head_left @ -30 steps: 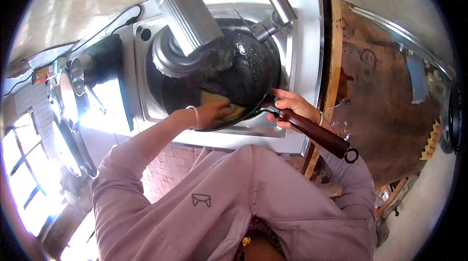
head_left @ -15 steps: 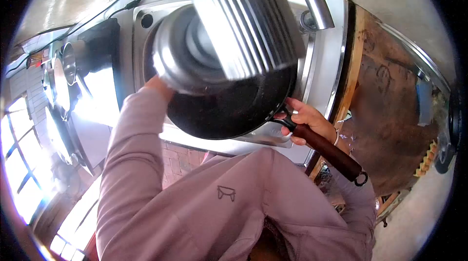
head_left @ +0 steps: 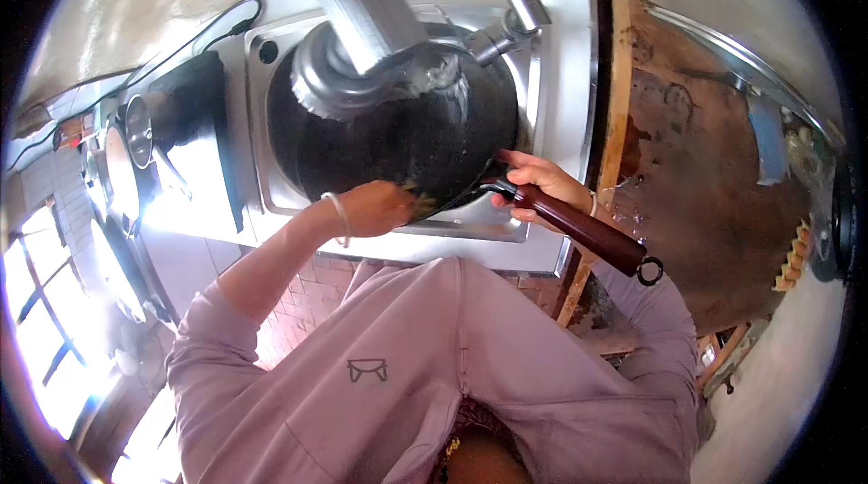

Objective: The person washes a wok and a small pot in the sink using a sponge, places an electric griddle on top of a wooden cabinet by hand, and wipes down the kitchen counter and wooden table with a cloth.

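Note:
A black frying pan [head_left: 389, 145] is over the steel sink, with its brown handle [head_left: 588, 231] pointing toward the lower right. My right hand [head_left: 547, 184] is wrapped around the handle near where it joins the pan. At the pan's near edge, my left hand [head_left: 372, 208] is closed over a small yellowish-green, scrubber-like piece [head_left: 421, 204], mostly hidden by the fingers. Above the far side of the pan is a metal tap spout [head_left: 362, 9]. Clear water [head_left: 443, 73] splashes below it, beside a round shiny metal part [head_left: 330, 82].
The sink's steel rim [head_left: 258, 150] surrounds the pan. On the left are a dark stovetop [head_left: 190, 104] and a small metal pot [head_left: 139, 130]. A black cable [head_left: 240, 26] runs along the wall. A worn brown wooden surface [head_left: 696, 186] lies to the right.
My left hand has come back from behind the far metal part to the pan's near edge. The spout appears farther away, and the pan handle has shifted slightly up and left.

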Motion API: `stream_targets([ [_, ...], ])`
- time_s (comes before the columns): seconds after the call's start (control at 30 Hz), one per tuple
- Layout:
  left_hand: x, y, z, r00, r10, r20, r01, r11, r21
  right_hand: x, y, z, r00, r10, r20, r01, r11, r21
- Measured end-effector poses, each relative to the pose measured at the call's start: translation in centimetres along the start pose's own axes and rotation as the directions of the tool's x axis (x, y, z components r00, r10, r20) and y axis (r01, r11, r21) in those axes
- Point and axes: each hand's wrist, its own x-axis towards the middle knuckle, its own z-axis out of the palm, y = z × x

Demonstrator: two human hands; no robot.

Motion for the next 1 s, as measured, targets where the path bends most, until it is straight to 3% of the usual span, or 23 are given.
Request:
stream_targets([
  [0.03, 1.7, 0.2, -0.1, 0.985, 0.172, -0.022, -0.172, 0.985, 0.01, 0.0, 0.0, -0.2, 1.0, -0.007, -0.01, 0.007, 1.0, 0.0],
  [0.1, 5.6, 0.6, 0.4, 0.997, -0.013, -0.081, -0.023, 0.901, -0.434, 0.2, 0.1, -0.6, 0.998, 0.018, 0.058, -0.021, 0.998, 0.055],
  [0.13, 8.3, -0.5, 0.6, 0.98, 0.091, -0.175, -0.157, 0.899, -0.41, 0.2, 0.2, -0.9, 0.999, 0.017, 0.052, -0.02, 0.998, 0.053],
  [0.23, 13.9, 0.8, -2.1, 0.961, -0.184, -0.207, -0.071, 0.558, -0.827, 0.3, 0.4, -1.2, 0.999, 0.007, 0.038, -0.01, 0.998, 0.067],
  [0.27, 15.6, 0.7, -2.0, 0.961, -0.182, -0.209, -0.075, 0.555, -0.828, 0.3, 0.4, -1.0, 0.999, 0.009, 0.035, -0.011, 0.998, 0.063],
  [0.33, 17.1, 0.9, -1.8, 0.769, -0.378, -0.516, -0.287, 0.516, -0.807, 0.2, 0.3, -0.6, 0.998, -0.013, 0.061, 0.01, 0.999, 0.048],
  [0.37, 16.6, 0.4, -0.8, 0.812, -0.357, -0.461, -0.127, 0.664, -0.737, 0.1, 0.1, -0.5, 0.998, -0.008, 0.061, 0.005, 0.999, 0.043],
  [0.4, 15.4, -0.6, 0.4, 0.891, -0.215, -0.399, -0.114, 0.745, -0.657, -0.1, 0.0, -0.3, 0.999, 0.01, 0.049, -0.01, 1.0, 0.004],
  [0.43, 14.4, -2.4, 2.7, 0.901, -0.061, -0.43, -0.137, 0.899, -0.415, -0.1, -0.1, -0.2, 0.999, 0.026, 0.04, -0.025, 0.999, -0.032],
  [0.47, 13.0, -5.0, 4.7, 0.925, 0.148, -0.351, -0.267, 0.908, -0.322, -0.2, 0.0, -0.1, 0.998, 0.031, 0.05, -0.03, 0.999, -0.036],
  [0.5, 11.4, -7.0, 5.9, 0.967, 0.159, -0.201, -0.214, 0.933, -0.289, -0.2, 0.1, -0.1, 0.999, 0.026, 0.037, -0.025, 0.999, -0.026],
  [0.57, 6.0, -6.8, 3.5, 0.981, -0.185, 0.055, 0.191, 0.969, -0.155, -0.1, 0.3, -0.6, 0.997, 0.024, 0.074, -0.025, 1.0, 0.007],
  [0.63, 4.7, -8.5, 0.7, 0.908, -0.395, 0.137, 0.386, 0.918, 0.087, 0.1, 0.3, -1.0, 0.996, 0.025, 0.087, -0.026, 1.0, 0.008],
  [0.67, 5.8, -12.2, 1.2, 0.886, -0.443, 0.136, 0.405, 0.883, 0.239, 0.1, 0.3, -1.2, 0.995, 0.026, 0.098, -0.027, 1.0, 0.015],
  [0.73, 6.3, -13.1, -0.1, 0.862, -0.502, -0.072, 0.493, 0.796, 0.351, 0.1, 0.1, -0.9, 0.995, 0.03, 0.093, -0.032, 0.999, 0.021],
  [0.77, 7.6, -14.3, 0.0, 0.864, -0.499, -0.07, 0.49, 0.8, 0.347, 0.1, 0.0, -0.9, 0.996, 0.035, 0.08, -0.036, 0.999, 0.01],
  [0.83, 11.5, -18.0, 1.4, 0.904, -0.187, -0.386, 0.308, 0.908, 0.282, 0.2, 0.2, -1.4, 0.996, 0.031, 0.078, -0.031, 0.999, 0.01],
  [0.87, 13.7, -18.8, 2.2, 0.905, -0.182, -0.385, 0.302, 0.912, 0.277, 0.3, 0.1, -1.6, 0.997, 0.033, 0.069, -0.033, 0.999, 0.008],
  [0.9, 16.4, -18.8, 3.1, 0.817, -0.114, -0.565, 0.295, 0.925, 0.24, 0.4, 0.1, -1.8, 0.996, 0.045, 0.074, -0.042, 0.998, -0.038],
  [0.97, 20.8, -15.8, 3.4, 0.68, -0.265, -0.684, 0.374, 0.927, 0.012, 0.3, 0.1, -1.7, 0.998, 0.044, 0.052, -0.04, 0.997, -0.069],
  [1.0, 22.1, -13.0, 2.7, 0.65, -0.464, -0.602, 0.466, 0.869, -0.167, 0.2, 0.0, -1.1, 0.998, 0.044, 0.044, -0.041, 0.997, -0.069],
])
